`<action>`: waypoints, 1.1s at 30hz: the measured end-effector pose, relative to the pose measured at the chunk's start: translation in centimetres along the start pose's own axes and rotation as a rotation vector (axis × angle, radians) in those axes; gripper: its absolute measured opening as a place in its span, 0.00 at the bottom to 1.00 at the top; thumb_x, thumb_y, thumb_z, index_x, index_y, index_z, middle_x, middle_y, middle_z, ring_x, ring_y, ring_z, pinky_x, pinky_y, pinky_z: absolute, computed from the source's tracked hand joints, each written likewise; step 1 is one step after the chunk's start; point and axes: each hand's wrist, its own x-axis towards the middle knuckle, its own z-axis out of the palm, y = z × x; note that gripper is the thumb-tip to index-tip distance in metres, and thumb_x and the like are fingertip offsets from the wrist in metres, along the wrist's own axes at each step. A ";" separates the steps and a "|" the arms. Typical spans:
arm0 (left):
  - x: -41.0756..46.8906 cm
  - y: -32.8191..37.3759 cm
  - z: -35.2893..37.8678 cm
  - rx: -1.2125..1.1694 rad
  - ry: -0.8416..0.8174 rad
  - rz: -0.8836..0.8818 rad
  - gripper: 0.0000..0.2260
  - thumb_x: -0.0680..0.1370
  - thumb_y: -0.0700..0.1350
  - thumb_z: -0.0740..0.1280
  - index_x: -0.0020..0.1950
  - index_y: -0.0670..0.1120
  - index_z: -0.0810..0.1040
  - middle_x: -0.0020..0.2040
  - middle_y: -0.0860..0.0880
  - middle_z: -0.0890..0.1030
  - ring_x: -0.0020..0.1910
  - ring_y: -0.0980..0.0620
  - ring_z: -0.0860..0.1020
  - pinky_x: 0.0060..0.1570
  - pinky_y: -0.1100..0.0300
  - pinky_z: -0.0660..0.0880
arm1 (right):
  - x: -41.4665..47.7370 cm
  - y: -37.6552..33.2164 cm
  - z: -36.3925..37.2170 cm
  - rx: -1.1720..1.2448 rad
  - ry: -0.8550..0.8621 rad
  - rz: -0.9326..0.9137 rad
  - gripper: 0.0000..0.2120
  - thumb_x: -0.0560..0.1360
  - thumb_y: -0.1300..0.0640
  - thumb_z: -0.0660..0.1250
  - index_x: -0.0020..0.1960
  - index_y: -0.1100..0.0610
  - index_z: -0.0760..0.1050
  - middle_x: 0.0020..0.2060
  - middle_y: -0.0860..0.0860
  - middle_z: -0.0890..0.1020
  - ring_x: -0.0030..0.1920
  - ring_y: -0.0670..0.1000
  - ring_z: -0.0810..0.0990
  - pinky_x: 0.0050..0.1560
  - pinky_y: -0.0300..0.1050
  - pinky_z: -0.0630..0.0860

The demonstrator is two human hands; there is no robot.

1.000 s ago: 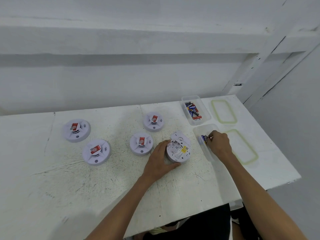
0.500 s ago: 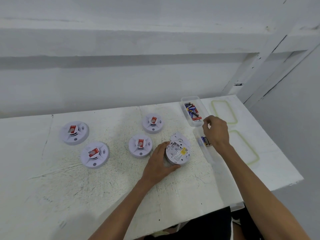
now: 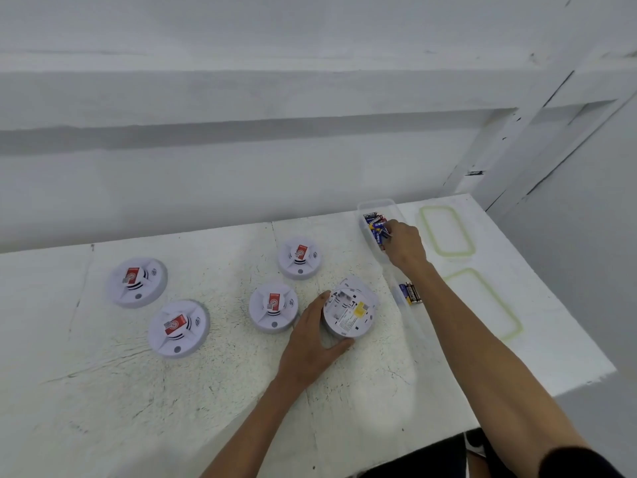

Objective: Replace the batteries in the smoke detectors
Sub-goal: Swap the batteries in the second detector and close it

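1. Dark clothing (image 3: 413, 460): one patch, cut off by the near edge of the picture. Both forearms rise from here.
2. Left hand (image 3: 310, 343): fingers and thumb are curled round the rim of the upturned smoke detector (image 3: 348, 313).
3. Upturned smoke detector: one, right of centre on the bench (image 3: 172, 408). It lies underside up, and the print on its label is too small to read.
4. Loose white cover (image 3: 360, 286): one, just behind the upturned unit and partly hidden by it.
5. Face-up smoke detectors: four, each with a red label. They are the near-left detector (image 3: 178, 327), the far-left detector (image 3: 137, 281), the middle detector (image 3: 274, 307) and the far-middle detector (image 3: 300, 257). All stand apart from one another.
6. Near box (image 3: 413, 334): one, clear, with walls hard to make out. The right forearm crosses it. It holds a few near-box batteries (image 3: 410, 293), number unclear.
7. Lids with green seals: two, lying flat to the right of the boxes. They are the near lid (image 3: 512, 327) and the far lid (image 3: 446, 229).
8. Far box (image 3: 375, 204): one, clear. It holds a heap of blue batteries (image 3: 375, 220), too many and too blurred to count.
9. Right hand (image 3: 405, 244): it reaches into the far box with its fingers bent down among the batteries. The tips are hidden, so I cannot tell whether they grip one.
10. Bench surface: white, scuffed and cracked.
11. Room: a white wall (image 3: 241, 167) with a ledge stands beyond, with white struts at the far right.
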 end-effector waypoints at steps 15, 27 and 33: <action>0.7 -0.1 0.2 0.013 0.015 0.009 0.43 0.70 0.61 0.78 0.79 0.53 0.63 0.75 0.61 0.69 0.75 0.60 0.66 0.73 0.50 0.69 | 2.6 -0.2 0.9 -0.068 0.052 0.029 0.12 0.77 0.63 0.60 0.59 0.60 0.76 0.51 0.59 0.78 0.50 0.59 0.77 0.37 0.46 0.68; 0.7 0.0 0.0 0.031 0.016 0.043 0.42 0.70 0.61 0.78 0.79 0.53 0.62 0.75 0.60 0.69 0.75 0.59 0.67 0.73 0.50 0.69 | -3.9 -2.7 -1.3 0.379 0.006 -0.126 0.09 0.75 0.57 0.71 0.55 0.55 0.82 0.42 0.50 0.85 0.36 0.45 0.81 0.43 0.27 0.76; 0.9 0.4 -0.1 0.003 0.013 0.051 0.40 0.70 0.58 0.79 0.77 0.54 0.64 0.72 0.60 0.73 0.72 0.57 0.71 0.69 0.48 0.72 | -8.3 -4.4 -1.1 0.310 -0.311 -0.163 0.06 0.69 0.56 0.77 0.45 0.56 0.84 0.38 0.47 0.85 0.38 0.43 0.82 0.36 0.28 0.74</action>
